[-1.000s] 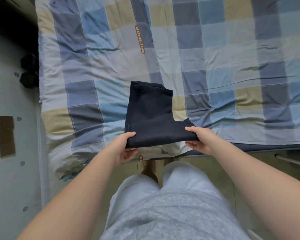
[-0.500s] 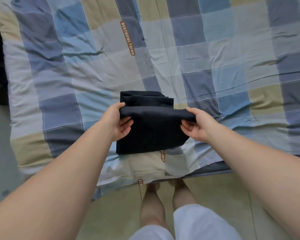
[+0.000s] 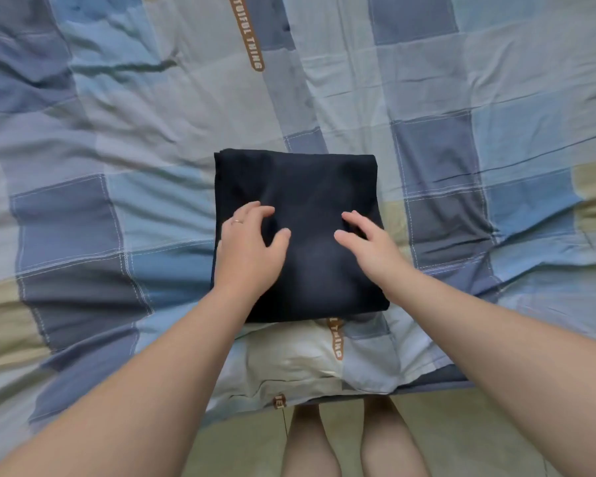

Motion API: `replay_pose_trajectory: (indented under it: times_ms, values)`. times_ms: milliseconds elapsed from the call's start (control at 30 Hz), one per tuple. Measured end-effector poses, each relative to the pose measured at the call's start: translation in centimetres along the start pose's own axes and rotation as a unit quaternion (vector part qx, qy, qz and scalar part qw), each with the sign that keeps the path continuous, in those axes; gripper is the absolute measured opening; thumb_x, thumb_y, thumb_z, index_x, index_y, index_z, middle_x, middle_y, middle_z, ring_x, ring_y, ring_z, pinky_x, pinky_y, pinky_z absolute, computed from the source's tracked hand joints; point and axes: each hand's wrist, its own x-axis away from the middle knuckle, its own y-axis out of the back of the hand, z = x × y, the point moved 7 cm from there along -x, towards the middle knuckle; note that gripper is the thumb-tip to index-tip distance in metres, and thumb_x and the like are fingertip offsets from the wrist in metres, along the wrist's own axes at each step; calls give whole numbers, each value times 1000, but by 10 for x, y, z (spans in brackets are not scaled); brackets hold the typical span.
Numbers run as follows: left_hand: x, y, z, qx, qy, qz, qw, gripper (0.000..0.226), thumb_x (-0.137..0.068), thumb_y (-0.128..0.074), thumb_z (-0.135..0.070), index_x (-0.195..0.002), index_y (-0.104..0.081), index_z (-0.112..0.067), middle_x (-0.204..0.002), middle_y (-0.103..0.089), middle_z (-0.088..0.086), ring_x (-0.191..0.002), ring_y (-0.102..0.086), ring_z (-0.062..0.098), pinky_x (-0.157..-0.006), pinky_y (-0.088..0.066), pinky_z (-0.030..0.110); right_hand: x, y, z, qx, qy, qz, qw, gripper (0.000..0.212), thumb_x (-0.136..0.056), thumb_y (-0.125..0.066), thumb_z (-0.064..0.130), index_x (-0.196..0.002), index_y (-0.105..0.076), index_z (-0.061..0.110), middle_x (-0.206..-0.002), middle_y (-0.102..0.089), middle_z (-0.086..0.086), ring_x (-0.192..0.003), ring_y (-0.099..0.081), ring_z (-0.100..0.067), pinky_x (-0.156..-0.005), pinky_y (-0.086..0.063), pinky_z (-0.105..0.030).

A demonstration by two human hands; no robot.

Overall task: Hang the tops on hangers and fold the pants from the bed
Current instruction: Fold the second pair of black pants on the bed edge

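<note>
Fingers of the left hand and right hand are spread, loosely bent, gripping nothing, over the folded pants. Pants lie flat on the bed, near its front edge. Risk: 1 careless sweep drags the top layer, undoing the fold.

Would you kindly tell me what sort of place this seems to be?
Probably a home bedroom: a checked quilt covers a bed, folded dark pants lie on it under the left hand and right hand, and pale floor shows at the bed's edge.
</note>
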Motion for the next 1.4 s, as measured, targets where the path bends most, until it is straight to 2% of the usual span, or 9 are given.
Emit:
replay_pose_trajectory:
  times_ms: [133,267,433,633,833,967,1133,1300,1400]
  values:
    - [27,1,5,-124,-42,-13,991,62,-87,-70,-37,-144,-46,-29,-166,-21,-2,-150,-17,26,-114,-27,49,17,2,-15,203,33,46,978,53,-96,-62,34,-146,-47,33,-165,-22,13,-149,-24,-11,-122,-21,-40]
    - [29,19,20,-102,39,-63,992,88,-83,-74,-43,-155,-26,-28,-167,-13,-1,-149,-18,27,-116,-24,51,28,24,-9,386,105,-46,915,61,-96,-58,38,-152,-35,30,-166,-20,5,-152,-11,-18,-121,-15,-47]
    - [8,9,51,140,196,-4,971,109,-74,-79,-56,-156,-12,-29,-152,-45,-4,-135,-47,20,-105,-39,35,10,35,-28,196,25,-56,979,88,-89,-70,40,-159,-18,25,-162,-29,3,-147,-29,-21,-121,-26,-45]
    - [-27,-3,68,159,245,39,956,98,-54,-76,-75,-136,-52,-27,-126,-64,-11,-113,-63,19,-102,-50,43,-22,27,-51,-14,-40,-51,998,98,-78,-83,43,-155,-25,24,-147,-49,5,-130,-53,-16,-110,-43,-41]
    - [-26,-10,73,113,245,41,962,98,-56,-71,-81,-134,-44,-27,-121,-57,-15,-114,-58,20,-96,-46,38,-35,28,-62,-122,-94,-34,987,86,-77,-84,43,-146,-38,22,-127,-64,7,-104,-69,-10,-78,-56,-25]
    - [-21,-10,70,132,232,64,962,95,-61,-72,-77,-140,-50,-28,-130,-61,-12,-119,-59,20,-106,-47,43,-34,21,-60,-161,-127,27,978,66,-77,-83,44,-134,-57,22,-115,-75,3,-97,-74,-16,-76,-60,-32]
    - [5,-17,59,172,260,110,944,70,-73,-75,-65,-131,-60,-29,-120,-67,-12,-110,-64,19,-98,-51,38,-10,23,-56,-120,-161,76,977,50,-76,-85,35,-121,-68,22,-104,-78,1,-90,-76,-19,-70,-60,-31]
    - [64,-26,57,187,363,230,883,65,-72,-81,-62,-115,-64,-17,-106,-72,-1,-90,-71,22,-68,-55,32,47,40,-70,-77,-255,109,958,47,-75,-85,40,-113,-72,16,-101,-78,-6,-86,-77,-25,-69,-60,-34]
    - [105,-24,49,187,383,316,847,66,-72,-80,-63,-117,-68,-17,-104,-77,2,-91,-75,24,-73,-58,34,100,47,-83,-116,-322,111,933,47,-77,-82,41,-113,-73,11,-103,-78,-10,-85,-77,-27,-61,-61,-33]
